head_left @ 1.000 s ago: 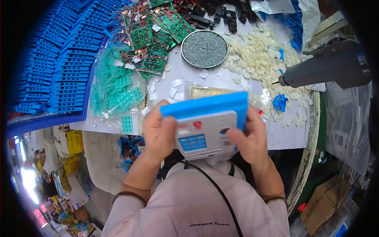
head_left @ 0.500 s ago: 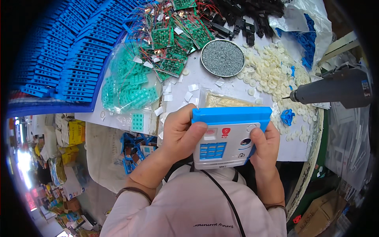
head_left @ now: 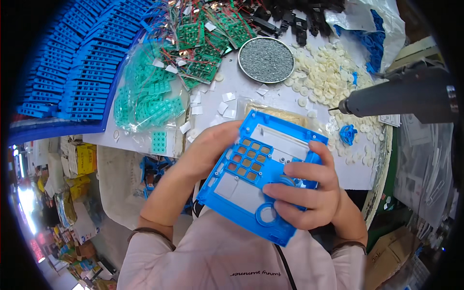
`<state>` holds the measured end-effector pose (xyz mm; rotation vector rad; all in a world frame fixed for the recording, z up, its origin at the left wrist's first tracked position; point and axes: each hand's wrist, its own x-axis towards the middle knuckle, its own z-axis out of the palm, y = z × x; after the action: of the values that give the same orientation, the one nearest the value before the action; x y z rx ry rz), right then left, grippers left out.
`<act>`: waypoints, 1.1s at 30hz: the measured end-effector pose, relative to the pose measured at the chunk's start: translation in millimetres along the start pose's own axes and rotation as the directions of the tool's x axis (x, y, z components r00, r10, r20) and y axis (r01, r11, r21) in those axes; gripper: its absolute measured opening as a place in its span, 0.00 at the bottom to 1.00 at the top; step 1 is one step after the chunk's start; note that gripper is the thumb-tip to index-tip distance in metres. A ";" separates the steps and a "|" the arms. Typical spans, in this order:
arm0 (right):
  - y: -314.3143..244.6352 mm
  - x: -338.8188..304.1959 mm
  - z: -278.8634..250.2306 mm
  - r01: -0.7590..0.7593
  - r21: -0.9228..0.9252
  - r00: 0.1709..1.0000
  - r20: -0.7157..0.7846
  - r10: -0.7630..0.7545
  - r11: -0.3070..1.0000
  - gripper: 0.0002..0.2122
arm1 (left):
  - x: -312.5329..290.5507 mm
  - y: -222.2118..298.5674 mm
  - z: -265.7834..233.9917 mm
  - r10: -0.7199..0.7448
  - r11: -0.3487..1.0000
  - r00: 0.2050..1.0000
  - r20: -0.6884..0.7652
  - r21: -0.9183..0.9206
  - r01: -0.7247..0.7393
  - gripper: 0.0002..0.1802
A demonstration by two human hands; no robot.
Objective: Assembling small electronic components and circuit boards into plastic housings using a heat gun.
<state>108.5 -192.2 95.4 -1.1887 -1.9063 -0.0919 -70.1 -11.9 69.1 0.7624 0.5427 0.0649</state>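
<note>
A blue plastic casing panel [head_left: 273, 168] is tilted in front of my chest, its inner side facing up. It has a grid of square keypad holes, a long slot and a round ring. My left hand [head_left: 210, 145] grips its upper left edge, the fingertips hidden behind the panel. From the right, my right hand [head_left: 311, 193] closes round the panel's edge, with fingers lying across the inner side near a small round part [head_left: 288, 181]. Beyond the panel lies a clear bag with a tan content [head_left: 278, 113], partly covered.
Blue casings [head_left: 96, 67] are stacked at left, beside bagged green keypads [head_left: 150, 92] and wired circuit boards [head_left: 200, 65]. A dish of small screws [head_left: 266, 60] stands mid-table. White discs [head_left: 324, 79] spread rightward, under a grey electric screwdriver [head_left: 396, 99] jutting in from the right.
The casing has been turned over and rotated, from its white printed front to its blue inner side. My right hand has shifted its fingers onto that inner side.
</note>
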 end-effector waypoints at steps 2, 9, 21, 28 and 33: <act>-7.4 -11.0 5.5 -0.072 -0.098 0.997 -0.006 0.072 0.993 0.06 | 3.1 -4.7 -5.5 0.104 0.976 0.995 -0.001 0.191 -0.102 0.29; -16.7 -42.2 -3.3 -0.675 0.556 0.588 0.006 0.809 0.486 0.38 | 8.5 -29.2 6.4 0.527 0.779 0.849 -0.051 0.428 -0.458 0.25; 14.4 -64.0 16.8 -0.842 -0.148 0.503 0.135 0.854 0.519 0.31 | 34.1 -40.5 -7.5 0.469 0.065 0.883 0.024 0.996 -0.062 0.33; 24.6 -57.5 23.8 -0.759 -0.275 0.566 0.167 0.807 0.590 0.21 | 42.2 -36.7 -15.6 0.468 0.082 0.883 -0.045 0.997 0.007 0.33; 24.6 -55.6 21.6 -0.750 -0.314 0.553 0.187 0.812 0.582 0.20 | 34.3 -34.8 -6.6 0.522 -0.203 0.748 0.410 0.911 -0.358 0.25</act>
<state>123.2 -207.5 34.4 -2.2247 -1.4361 0.4395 -48.6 -24.6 26.6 2.5149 0.2956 0.4623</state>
